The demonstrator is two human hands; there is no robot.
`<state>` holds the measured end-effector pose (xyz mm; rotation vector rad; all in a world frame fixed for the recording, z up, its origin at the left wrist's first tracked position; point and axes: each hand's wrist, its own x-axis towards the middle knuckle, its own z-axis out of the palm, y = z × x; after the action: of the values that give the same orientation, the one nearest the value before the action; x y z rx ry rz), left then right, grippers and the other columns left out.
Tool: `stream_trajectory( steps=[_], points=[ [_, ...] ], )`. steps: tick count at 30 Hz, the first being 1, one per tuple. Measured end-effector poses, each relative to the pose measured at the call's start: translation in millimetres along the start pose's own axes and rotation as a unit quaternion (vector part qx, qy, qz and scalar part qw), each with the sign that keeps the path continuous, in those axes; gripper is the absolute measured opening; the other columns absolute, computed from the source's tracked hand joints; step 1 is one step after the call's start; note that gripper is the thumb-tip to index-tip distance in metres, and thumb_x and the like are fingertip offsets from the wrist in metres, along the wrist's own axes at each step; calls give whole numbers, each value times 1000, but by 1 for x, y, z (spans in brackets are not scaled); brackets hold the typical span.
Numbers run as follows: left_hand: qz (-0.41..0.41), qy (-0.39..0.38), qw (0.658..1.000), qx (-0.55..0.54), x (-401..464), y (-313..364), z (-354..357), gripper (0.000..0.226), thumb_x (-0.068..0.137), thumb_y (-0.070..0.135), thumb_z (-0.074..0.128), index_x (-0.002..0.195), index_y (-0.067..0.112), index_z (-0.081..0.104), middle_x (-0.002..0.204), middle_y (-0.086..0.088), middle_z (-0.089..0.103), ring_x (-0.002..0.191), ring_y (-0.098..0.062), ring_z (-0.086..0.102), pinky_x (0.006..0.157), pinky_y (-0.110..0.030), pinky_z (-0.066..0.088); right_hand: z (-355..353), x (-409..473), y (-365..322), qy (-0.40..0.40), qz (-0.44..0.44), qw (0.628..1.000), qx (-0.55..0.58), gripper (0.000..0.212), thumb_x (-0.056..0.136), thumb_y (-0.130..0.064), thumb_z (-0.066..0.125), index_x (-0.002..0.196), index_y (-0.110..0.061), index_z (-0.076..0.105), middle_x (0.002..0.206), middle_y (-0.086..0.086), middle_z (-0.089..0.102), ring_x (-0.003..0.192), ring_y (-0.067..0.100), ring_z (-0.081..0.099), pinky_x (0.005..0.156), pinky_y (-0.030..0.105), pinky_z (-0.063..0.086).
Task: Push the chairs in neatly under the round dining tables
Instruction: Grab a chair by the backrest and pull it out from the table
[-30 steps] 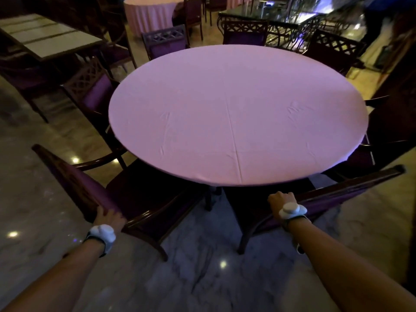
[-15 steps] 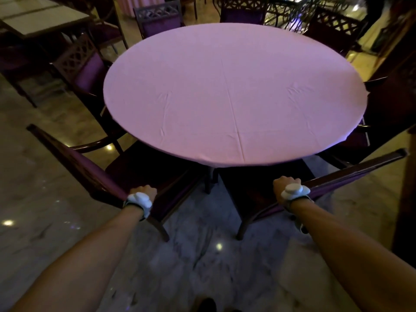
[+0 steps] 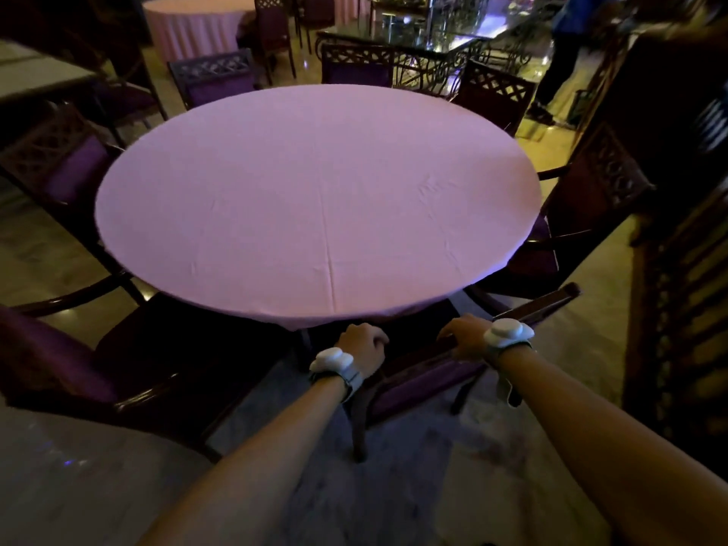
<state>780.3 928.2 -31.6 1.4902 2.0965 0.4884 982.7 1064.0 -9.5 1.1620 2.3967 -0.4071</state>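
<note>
A round table [image 3: 315, 199] under a pink cloth fills the middle of the view. In front of me, at its near edge, stands a dark wooden chair [image 3: 417, 384] with purple padding, its seat partly under the cloth. My left hand [image 3: 362, 348] grips the left end of its top rail. My right hand [image 3: 465, 338] curls over the same rail further right. A second purple chair [image 3: 55, 364] stands at the near left, angled, with its seat short of the table edge and no hand on it.
More chairs ring the table at the left [image 3: 67, 171], far side [image 3: 212, 80], [image 3: 356, 69], [image 3: 496, 96] and right [image 3: 591, 191]. A dark wooden lattice screen [image 3: 677, 329] stands close on the right. A person [image 3: 567, 53] walks at the back right. Marble floor lies beneath me.
My left hand let go of the left chair's back and moved right onto the near chair's top rail. My right hand stayed on that rail. The view swung right.
</note>
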Motion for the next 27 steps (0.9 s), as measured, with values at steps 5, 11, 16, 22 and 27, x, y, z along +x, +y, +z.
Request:
stream_trajectory(
  steps=[5,11,16,22,27],
  points=[
    [-56,11,998,-14,30,73,51,39,80,61,61,102,32,73,97,9,73,88,-15,68,78,-30,55,0,20,119,49,-34,997,-55,28,88,-28,58,115,-35,66,115,-1,69,106,27,63,87,36,43],
    [-113,9,982,153,22,98,97,32,88,53,61,108,28,57,105,4,68,102,-26,64,82,-38,42,3,36,201,99,-88,986,-98,22,94,-25,52,115,-25,59,116,4,68,111,30,60,90,40,40],
    [-137,-10,981,137,18,107,96,22,90,44,64,105,29,59,106,4,67,107,-26,61,88,-42,40,3,34,205,75,-131,982,-117,25,94,-17,49,115,-23,60,114,6,66,112,32,59,90,39,36],
    [-146,-43,976,156,5,121,87,24,85,46,69,102,29,64,102,5,69,100,-24,66,86,-38,48,15,3,216,18,-159,986,-53,29,85,-28,69,113,-27,60,112,1,68,112,29,60,95,45,35],
    [-149,-50,977,144,-3,149,100,25,82,48,71,100,31,68,98,5,70,93,-22,67,81,-35,51,21,-5,234,-2,-107,994,-8,20,80,-23,72,83,-35,57,104,-4,66,103,25,62,98,56,39]
  ],
)
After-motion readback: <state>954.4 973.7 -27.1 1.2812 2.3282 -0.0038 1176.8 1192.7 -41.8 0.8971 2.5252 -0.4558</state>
